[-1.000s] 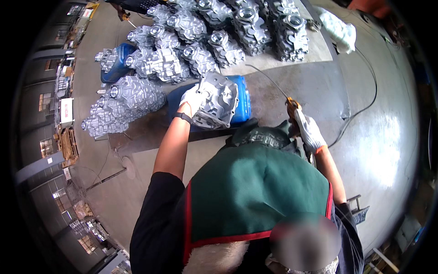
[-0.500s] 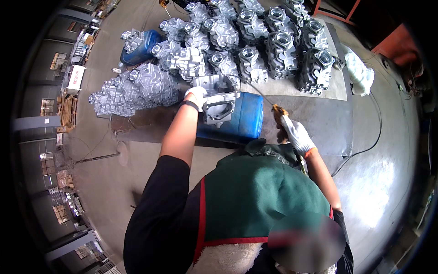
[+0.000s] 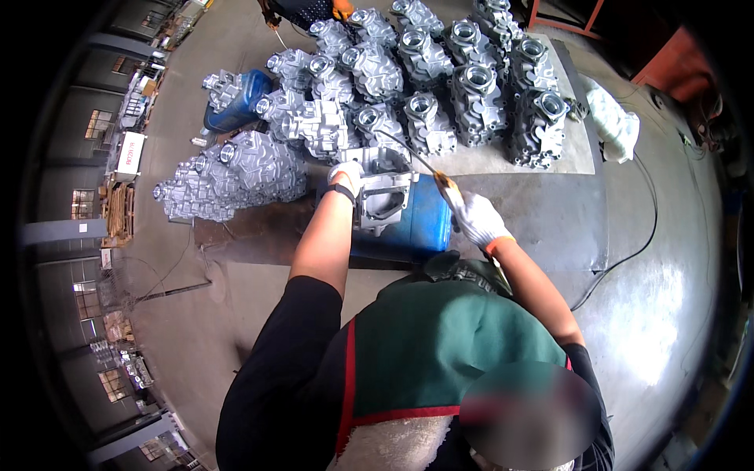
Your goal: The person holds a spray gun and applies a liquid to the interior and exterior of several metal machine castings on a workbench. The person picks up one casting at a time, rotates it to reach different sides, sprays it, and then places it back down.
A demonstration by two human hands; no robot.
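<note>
A silvery open metal housing (image 3: 383, 201) rests on a blue plastic drum (image 3: 429, 213) in front of me. My left hand (image 3: 345, 177), in a white glove, is closed on the housing's left side. My right hand (image 3: 476, 218), also gloved, is wrapped round the yellowish handle of a long thin-shafted tool (image 3: 444, 185). Its shaft slants away to the left, over the housing's far right corner. What the tip touches, if anything, I cannot tell. A cord or hose trails below my right hand.
Several upright metal castings (image 3: 479, 98) stand in rows on the table (image 3: 542, 204). More castings (image 3: 236, 177) are massed at left. A second blue drum (image 3: 239, 102) bears another casting. At the far edge a co-worker's orange-gloved hand (image 3: 342, 9) shows. A white sack (image 3: 611, 122) lies at right.
My right hand has moved left and away from me, bringing the tool's shaft closer to the housing. My left hand keeps its grip on the housing. A co-worker's gloved hand now shows at the top.
</note>
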